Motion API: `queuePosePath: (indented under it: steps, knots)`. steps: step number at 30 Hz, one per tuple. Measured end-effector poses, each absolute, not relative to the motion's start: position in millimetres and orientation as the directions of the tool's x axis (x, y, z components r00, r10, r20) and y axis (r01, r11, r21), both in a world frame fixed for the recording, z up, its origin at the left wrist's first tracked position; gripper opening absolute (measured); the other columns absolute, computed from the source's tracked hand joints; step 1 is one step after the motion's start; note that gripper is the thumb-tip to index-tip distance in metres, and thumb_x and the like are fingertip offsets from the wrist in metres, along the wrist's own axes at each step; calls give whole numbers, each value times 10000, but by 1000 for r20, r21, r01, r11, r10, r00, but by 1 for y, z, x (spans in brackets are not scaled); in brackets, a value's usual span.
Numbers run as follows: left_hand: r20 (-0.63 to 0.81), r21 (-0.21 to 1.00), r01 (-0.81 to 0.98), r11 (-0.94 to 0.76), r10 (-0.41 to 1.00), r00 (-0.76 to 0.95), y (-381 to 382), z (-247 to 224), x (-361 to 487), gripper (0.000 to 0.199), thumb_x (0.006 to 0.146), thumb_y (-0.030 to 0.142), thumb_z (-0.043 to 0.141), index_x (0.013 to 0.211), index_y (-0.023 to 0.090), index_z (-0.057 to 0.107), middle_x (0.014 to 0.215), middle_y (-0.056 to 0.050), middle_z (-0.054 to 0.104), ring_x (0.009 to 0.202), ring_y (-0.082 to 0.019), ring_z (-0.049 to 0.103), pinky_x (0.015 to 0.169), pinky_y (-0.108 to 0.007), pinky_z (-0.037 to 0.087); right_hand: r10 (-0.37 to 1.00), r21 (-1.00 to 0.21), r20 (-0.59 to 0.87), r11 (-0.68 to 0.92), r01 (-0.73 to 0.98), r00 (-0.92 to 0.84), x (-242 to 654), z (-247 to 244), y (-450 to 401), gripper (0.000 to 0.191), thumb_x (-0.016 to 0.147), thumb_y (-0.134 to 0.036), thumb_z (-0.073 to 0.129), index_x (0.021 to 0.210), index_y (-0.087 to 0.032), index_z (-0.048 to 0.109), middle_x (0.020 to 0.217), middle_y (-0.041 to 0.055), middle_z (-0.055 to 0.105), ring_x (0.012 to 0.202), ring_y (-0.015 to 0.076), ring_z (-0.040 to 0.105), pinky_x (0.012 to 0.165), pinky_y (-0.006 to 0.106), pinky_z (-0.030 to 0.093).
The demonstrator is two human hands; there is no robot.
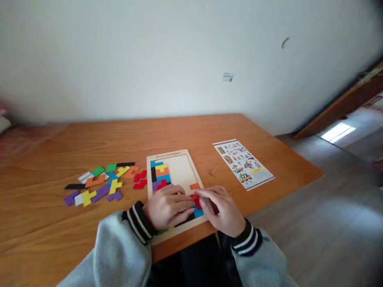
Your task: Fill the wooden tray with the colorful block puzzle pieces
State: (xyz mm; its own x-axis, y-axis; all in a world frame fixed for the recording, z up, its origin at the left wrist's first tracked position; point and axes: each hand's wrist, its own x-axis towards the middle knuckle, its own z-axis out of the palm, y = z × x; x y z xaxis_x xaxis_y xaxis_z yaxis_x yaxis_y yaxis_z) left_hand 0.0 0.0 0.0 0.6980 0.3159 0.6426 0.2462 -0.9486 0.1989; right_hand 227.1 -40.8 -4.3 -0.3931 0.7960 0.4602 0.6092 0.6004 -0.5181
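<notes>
A wooden puzzle board [179,169] lies in front of me, with coloured block pieces fitted along its left side and near edge. My left hand [168,207] rests over the lower part of the board, its fingers stretched loosely to the right, tips beside a red puzzle piece [196,201]. From the other side, my right hand [223,209] has its thumb and index finger closed about that red piece, partly covering it. An orange piece [194,186] lies just above it and a blue piece [198,212] just below. My left hand hides several pieces beneath it.
Several loose pieces, such as a purple one [101,193] and a yellow one [115,186], are scattered left of the board. A printed sheet [243,164] lies to the right on the wooden table [185,131]. A white wall [149,59] stands behind; the table's edge drops off at the right.
</notes>
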Motion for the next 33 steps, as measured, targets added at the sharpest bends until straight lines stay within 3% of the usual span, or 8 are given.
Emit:
queuePosePath:
  steps: [16,22,28,33]
  knots:
    - [731,161,272,-949,300,612,1,10,-18,209,887,169,665,1095,176,678,913,-38,774,759,-158,650,727,-295,559,786,-471,474,608,639,-397,227,0,-45,222,954,-204,568,1159,-246,641,1146,81,690,1079,231,636,941,420,536]
    - [705,175,440,-881,424,568,9,11,-64,229,909,165,625,1132,192,668,953,-50,757,830,-157,680,787,-295,569,807,-473,445,579,664,-387,230,-8,-45,249,967,-262,572,1211,-257,619,1228,88,641,1146,246,613,980,437,527]
    - [676,71,752,-655,586,446,16,7,-135,261,914,230,624,1166,176,671,1035,-85,761,894,-215,687,831,-363,552,822,-476,439,556,681,-363,231,-12,-43,236,975,-294,558,1200,-271,626,1236,88,630,1170,255,610,995,444,526]
    - [602,55,829,-556,681,417,7,2,-195,232,917,290,603,1095,192,715,1027,-73,772,925,-234,703,885,-390,548,816,-452,451,559,695,-363,233,-12,-44,246,976,-315,554,1205,-275,632,1240,85,631,1162,253,621,988,431,534]
